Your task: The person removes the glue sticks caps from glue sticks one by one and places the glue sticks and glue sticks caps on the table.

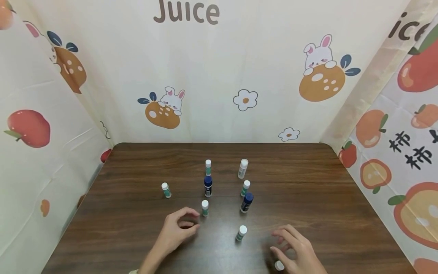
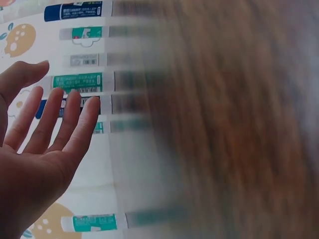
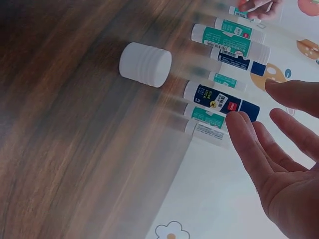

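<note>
My left hand point(image 1: 178, 230) is beside a green glue stick point(image 1: 205, 208), its fingers loosely bent and nothing between them. In the left wrist view the left hand point(image 2: 50, 129) shows its fingers spread and the thumb apart. At the front right, my right hand point(image 1: 297, 247) hovers around a small white cap point(image 1: 279, 265), partly covered by the thumb. The right wrist view shows this white cap point(image 3: 144, 64) on the table, clear of the right hand point(image 3: 289, 169), whose fingers are extended. Between the hands stands another green glue stick point(image 1: 241, 233), upright with a white cap on.
Farther back stand two blue-capped glue sticks, one left point(image 1: 208, 186) and one right point(image 1: 246, 202). Several white-capped ones surround them, including a lone green stick point(image 1: 166, 190) at left and a white stick point(image 1: 243, 168) at the back. Printed curtains point(image 1: 212, 68) enclose the dark wooden table point(image 1: 291, 171).
</note>
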Demonstrator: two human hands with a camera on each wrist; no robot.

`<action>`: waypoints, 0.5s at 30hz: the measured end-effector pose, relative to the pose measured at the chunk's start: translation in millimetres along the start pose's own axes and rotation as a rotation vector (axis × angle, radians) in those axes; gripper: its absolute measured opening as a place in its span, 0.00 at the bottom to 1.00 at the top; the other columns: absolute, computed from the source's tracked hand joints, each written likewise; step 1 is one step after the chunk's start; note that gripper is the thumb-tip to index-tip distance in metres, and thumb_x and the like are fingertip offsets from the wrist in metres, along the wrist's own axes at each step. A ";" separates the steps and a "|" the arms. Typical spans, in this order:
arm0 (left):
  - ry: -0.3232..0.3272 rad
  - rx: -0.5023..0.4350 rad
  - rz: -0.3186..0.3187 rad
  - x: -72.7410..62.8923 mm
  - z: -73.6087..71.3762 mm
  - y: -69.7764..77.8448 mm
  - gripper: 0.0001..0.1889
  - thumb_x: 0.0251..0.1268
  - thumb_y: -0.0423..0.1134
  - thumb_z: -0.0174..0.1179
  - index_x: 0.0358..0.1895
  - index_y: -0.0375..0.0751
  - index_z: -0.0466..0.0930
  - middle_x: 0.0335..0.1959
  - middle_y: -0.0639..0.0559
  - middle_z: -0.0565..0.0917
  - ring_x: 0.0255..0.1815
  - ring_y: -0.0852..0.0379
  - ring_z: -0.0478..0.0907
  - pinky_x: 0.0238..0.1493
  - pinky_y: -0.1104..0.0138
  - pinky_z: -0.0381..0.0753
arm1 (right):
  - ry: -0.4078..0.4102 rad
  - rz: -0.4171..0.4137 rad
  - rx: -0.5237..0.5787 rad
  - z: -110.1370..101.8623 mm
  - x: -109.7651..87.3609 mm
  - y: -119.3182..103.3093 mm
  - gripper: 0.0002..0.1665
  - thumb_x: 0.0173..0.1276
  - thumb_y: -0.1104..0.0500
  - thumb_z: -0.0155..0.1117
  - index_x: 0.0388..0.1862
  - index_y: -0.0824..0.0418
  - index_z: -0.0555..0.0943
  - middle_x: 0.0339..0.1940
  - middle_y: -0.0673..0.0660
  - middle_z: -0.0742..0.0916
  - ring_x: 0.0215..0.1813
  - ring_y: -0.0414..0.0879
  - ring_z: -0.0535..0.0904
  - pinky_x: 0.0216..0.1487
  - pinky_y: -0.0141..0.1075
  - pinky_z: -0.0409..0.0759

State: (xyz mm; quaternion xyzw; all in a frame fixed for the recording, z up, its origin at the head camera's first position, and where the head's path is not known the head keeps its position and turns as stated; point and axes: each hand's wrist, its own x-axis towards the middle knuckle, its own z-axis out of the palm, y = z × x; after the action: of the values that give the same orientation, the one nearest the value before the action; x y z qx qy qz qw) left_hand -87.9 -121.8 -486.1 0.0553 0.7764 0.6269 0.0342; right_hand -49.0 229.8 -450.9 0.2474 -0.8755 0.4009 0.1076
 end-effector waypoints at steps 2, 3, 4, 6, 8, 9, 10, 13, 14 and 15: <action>-0.014 -0.001 0.022 0.3 3.0 0.1 0.14 0.48 0.27 0.70 0.41 0.36 0.80 0.42 0.41 0.82 0.45 0.42 0.79 0.42 0.64 0.82 | -0.001 -0.004 0.003 0.5 1.4 -0.3 0.25 0.50 0.69 0.74 0.46 0.50 0.79 0.42 0.47 0.79 0.32 0.35 0.76 0.25 0.27 0.78; -0.024 -0.001 0.029 0.2 4.5 0.4 0.14 0.48 0.27 0.70 0.41 0.35 0.80 0.42 0.41 0.82 0.45 0.42 0.80 0.42 0.64 0.82 | 0.003 -0.013 0.003 1.0 2.3 -0.2 0.26 0.50 0.69 0.74 0.46 0.50 0.79 0.42 0.47 0.79 0.32 0.35 0.76 0.25 0.27 0.78; -0.035 -0.004 0.034 0.1 6.0 0.8 0.14 0.48 0.28 0.70 0.41 0.35 0.80 0.42 0.41 0.82 0.44 0.42 0.80 0.42 0.64 0.82 | 0.009 -0.032 0.007 1.6 3.1 0.3 0.26 0.49 0.70 0.74 0.46 0.50 0.79 0.42 0.48 0.79 0.32 0.35 0.76 0.25 0.26 0.78; -0.055 -0.024 0.039 -0.3 9.5 2.3 0.14 0.49 0.28 0.70 0.41 0.34 0.80 0.43 0.41 0.82 0.44 0.41 0.80 0.42 0.64 0.82 | 0.020 -0.071 0.012 3.1 4.9 1.0 0.28 0.47 0.71 0.74 0.47 0.51 0.79 0.42 0.48 0.79 0.31 0.35 0.77 0.26 0.23 0.77; -0.081 -0.037 0.032 -0.4 13.5 4.1 0.15 0.49 0.28 0.70 0.42 0.34 0.80 0.43 0.40 0.82 0.44 0.42 0.80 0.43 0.64 0.82 | 0.034 -0.114 0.018 4.5 6.9 2.0 0.30 0.45 0.73 0.74 0.47 0.52 0.79 0.42 0.49 0.79 0.31 0.35 0.77 0.26 0.22 0.76; -0.094 -0.044 0.028 0.1 15.8 4.5 0.15 0.49 0.28 0.70 0.42 0.34 0.80 0.44 0.40 0.82 0.45 0.42 0.79 0.43 0.64 0.82 | 0.033 -0.129 0.018 4.9 7.9 2.0 0.30 0.45 0.73 0.74 0.47 0.52 0.78 0.42 0.49 0.79 0.31 0.35 0.77 0.27 0.21 0.75; -0.107 -0.050 0.029 0.8 18.1 4.7 0.15 0.49 0.28 0.69 0.42 0.34 0.79 0.44 0.40 0.81 0.45 0.42 0.79 0.43 0.63 0.82 | 0.033 -0.143 0.025 5.4 8.9 1.7 0.30 0.45 0.73 0.74 0.47 0.53 0.78 0.42 0.50 0.79 0.31 0.35 0.77 0.27 0.21 0.75; -0.146 -0.052 0.032 3.6 24.9 4.3 0.15 0.50 0.27 0.69 0.43 0.34 0.79 0.44 0.40 0.81 0.45 0.41 0.79 0.44 0.60 0.82 | 0.029 -0.160 0.032 6.8 12.5 0.1 0.30 0.45 0.73 0.74 0.47 0.53 0.78 0.43 0.49 0.79 0.31 0.35 0.78 0.27 0.21 0.76; -0.156 -0.047 0.037 4.6 26.9 3.9 0.15 0.50 0.28 0.69 0.42 0.34 0.80 0.44 0.40 0.81 0.45 0.42 0.79 0.44 0.59 0.82 | 0.027 -0.167 0.037 7.3 13.8 -0.6 0.29 0.45 0.73 0.74 0.47 0.53 0.78 0.43 0.48 0.79 0.31 0.35 0.78 0.27 0.22 0.76; -0.167 -0.045 0.041 5.4 28.9 3.8 0.14 0.50 0.28 0.69 0.42 0.35 0.80 0.44 0.41 0.81 0.45 0.42 0.79 0.44 0.59 0.82 | 0.028 -0.181 0.040 8.1 15.1 -1.1 0.30 0.45 0.73 0.74 0.47 0.54 0.78 0.43 0.48 0.79 0.31 0.35 0.78 0.27 0.22 0.76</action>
State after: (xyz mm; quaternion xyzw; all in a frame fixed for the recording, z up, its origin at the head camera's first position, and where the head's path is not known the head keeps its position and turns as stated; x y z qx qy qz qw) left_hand -89.6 -92.3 -488.4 0.1225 0.7551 0.6382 0.0871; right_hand -61.3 217.8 -449.6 0.3220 -0.8398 0.4104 0.1506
